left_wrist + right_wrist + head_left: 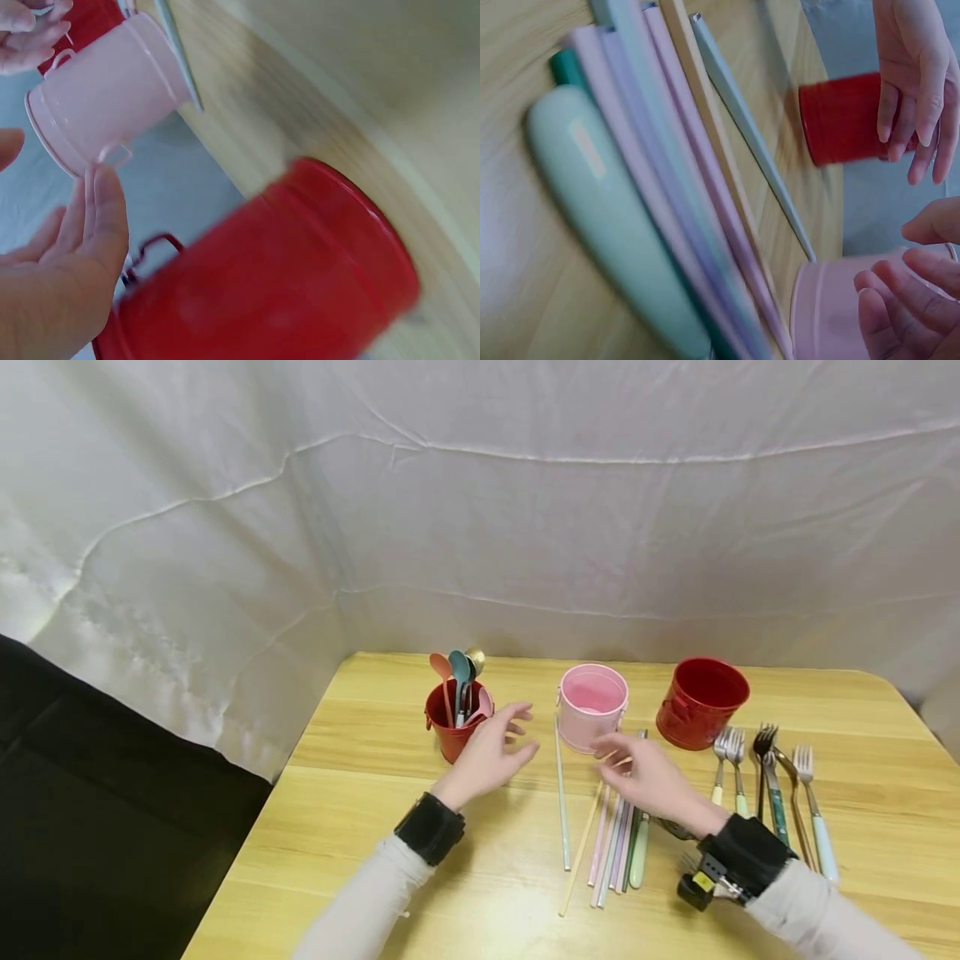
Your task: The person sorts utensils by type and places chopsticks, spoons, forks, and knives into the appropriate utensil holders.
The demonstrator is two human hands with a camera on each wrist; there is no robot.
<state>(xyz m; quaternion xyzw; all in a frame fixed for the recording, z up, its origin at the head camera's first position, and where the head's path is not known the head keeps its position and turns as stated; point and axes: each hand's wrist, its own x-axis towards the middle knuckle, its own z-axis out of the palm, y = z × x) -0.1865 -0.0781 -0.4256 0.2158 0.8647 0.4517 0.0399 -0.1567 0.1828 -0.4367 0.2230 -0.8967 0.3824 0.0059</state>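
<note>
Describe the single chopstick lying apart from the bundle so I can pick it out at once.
Start at the pink bucket in the middle of the wooden table, between the two red ones. Just left of its base a pale grey-blue chopstick runs straight toward the near edge. Unlike the pastel chopsticks fanned together under the right hand, it lies alone, with bare wood on its left side.

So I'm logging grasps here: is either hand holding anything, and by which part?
Nothing is held. The left hand hangs open beside the red bucket of spoons; the right hand hovers, fingers loosely curled, over the chopsticks by the pink bucket.
</note>
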